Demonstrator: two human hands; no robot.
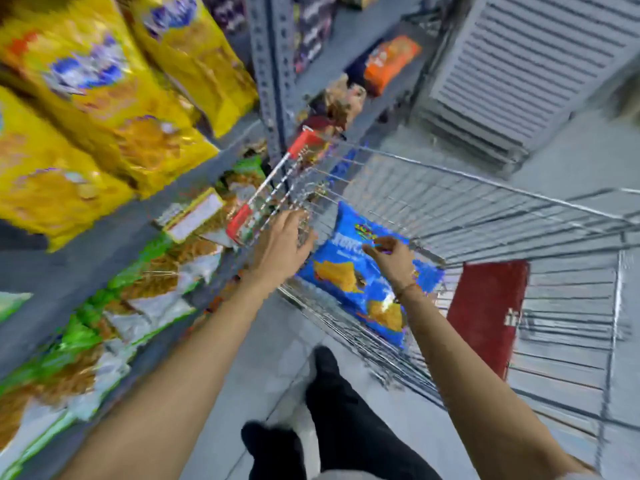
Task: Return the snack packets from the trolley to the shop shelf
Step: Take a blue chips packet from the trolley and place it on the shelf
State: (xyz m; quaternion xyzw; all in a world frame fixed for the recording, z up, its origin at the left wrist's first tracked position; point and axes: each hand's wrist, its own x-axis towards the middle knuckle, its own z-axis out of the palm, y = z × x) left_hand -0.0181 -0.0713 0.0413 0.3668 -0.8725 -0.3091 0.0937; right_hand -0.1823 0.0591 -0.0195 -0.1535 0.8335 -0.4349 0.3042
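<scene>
A blue snack packet [349, 271] with orange chips printed on it lies inside the wire trolley [485, 216]. My right hand [391, 258] is over the packet's upper part with its fingers bent onto it; the blur hides whether it grips. My left hand [280, 244] hovers at the trolley's left rim, fingers spread, holding nothing. The grey shop shelf [114, 237] runs along the left.
Yellow snack bags [86, 109] fill the upper shelf and green packets [104, 306] the lower one. An orange packet [391, 62] lies on a farther shelf. A red flap [488, 313] hangs in the trolley. My dark-trousered legs [329, 410] stand on the grey floor.
</scene>
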